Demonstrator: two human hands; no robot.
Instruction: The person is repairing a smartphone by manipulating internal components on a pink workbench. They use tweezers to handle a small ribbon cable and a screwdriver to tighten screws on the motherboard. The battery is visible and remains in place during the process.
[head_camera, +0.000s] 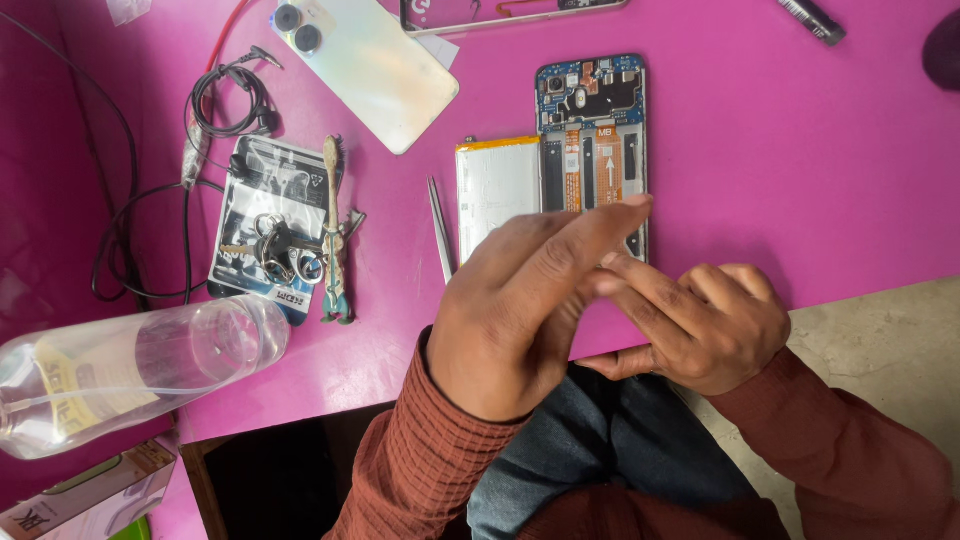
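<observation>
Two hands meet over an opened blue-framed smartphone with bare circuit board (592, 140) on the bright pink desk (800, 180).
Left hand (520, 300) lies flat, fingers together, its grip closed on nothing; right hand (700, 325), at three o'clock, curls loosely, fingertips touching the left; silver rectangular battery (497, 190) sits at nine o'clock of the phone; thin metal tweezers (440, 240) lie beside it.

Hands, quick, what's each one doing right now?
Left hand: open, fingers stretched flat over the opened phone, gripping nothing.
Right hand: curled at the phone's lower end near the table edge; whether it grips anything cannot be told.
</observation>
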